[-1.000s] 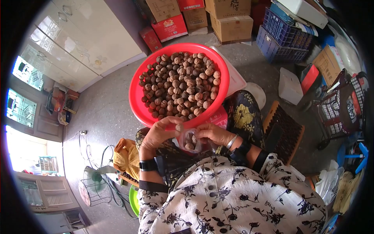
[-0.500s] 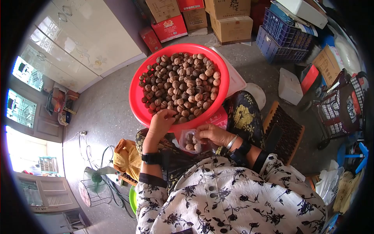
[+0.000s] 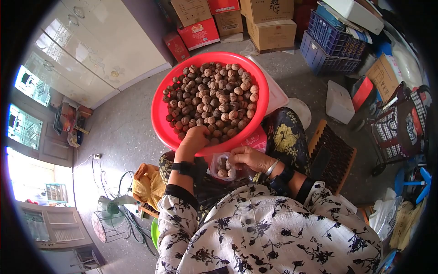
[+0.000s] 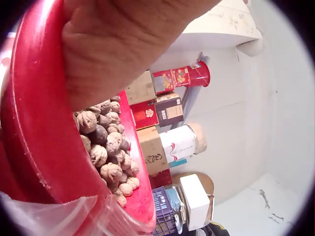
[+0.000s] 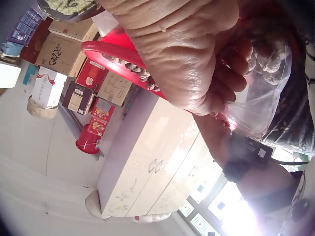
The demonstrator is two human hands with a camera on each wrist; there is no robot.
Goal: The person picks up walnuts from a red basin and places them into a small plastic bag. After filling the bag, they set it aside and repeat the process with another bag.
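Observation:
Brown walnuts [image 3: 214, 96] fill much of a large red plastic basin [image 4: 39, 103]. My left hand [image 3: 195, 139] reaches over the basin's near rim, its fingertips down among the walnuts and hidden from every view. Just right of it, my right hand [image 3: 253, 160] pinches the mouth of a clear plastic bag [image 5: 253, 115] between thumb and curled fingers. Several walnuts show through the bag, which hangs over the lap right below the basin's rim.
Cardboard boxes [image 3: 273, 34] and blue crates [image 3: 331, 43] are stacked beyond the basin. A slatted wooden seat [image 3: 335, 157] stands at the right, with a checked cart [image 3: 397, 125] farther out. At the left are a fan [image 3: 112, 212] and a pale cabinet [image 3: 100, 45].
My left hand has moved from above the bag, where it held a walnut, forward and down into the basin among the walnuts. The right hand keeps holding the bag in place.

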